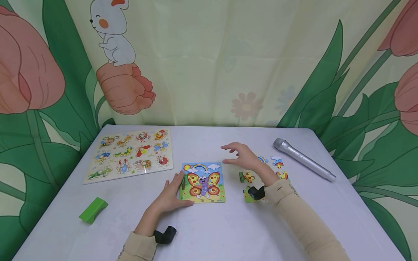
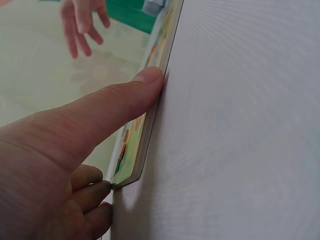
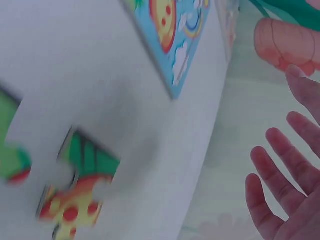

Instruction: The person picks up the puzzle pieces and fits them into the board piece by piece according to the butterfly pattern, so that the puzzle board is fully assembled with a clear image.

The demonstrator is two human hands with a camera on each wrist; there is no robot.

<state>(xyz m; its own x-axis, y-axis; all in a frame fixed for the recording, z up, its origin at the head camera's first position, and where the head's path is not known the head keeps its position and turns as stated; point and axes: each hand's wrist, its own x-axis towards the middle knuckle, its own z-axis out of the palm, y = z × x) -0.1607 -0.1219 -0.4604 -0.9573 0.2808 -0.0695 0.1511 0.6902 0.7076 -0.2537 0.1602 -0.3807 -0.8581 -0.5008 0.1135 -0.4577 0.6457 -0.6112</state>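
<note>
A square butterfly puzzle board (image 1: 204,182) lies flat on the table in front of the person. The left hand (image 1: 170,193) holds it at its near left corner: the thumb (image 2: 122,97) presses along the near edge and the fingers (image 2: 91,197) bend at the left side. Raised above the table, right of the board, is the right hand (image 1: 243,156), with fingers spread and nothing between them. Beneath the right forearm lie several loose puzzle pieces, among them a green and yellow spotted piece (image 3: 82,185) and a rainbow piece (image 1: 277,162). The arm hides part of them.
An insect picture board (image 1: 130,154) lies at the back left of the white table (image 1: 209,235). A green arched block (image 1: 93,210) is at the front left. At the right rests a silver microphone (image 1: 303,159). A printed curtain (image 1: 202,72) hangs behind.
</note>
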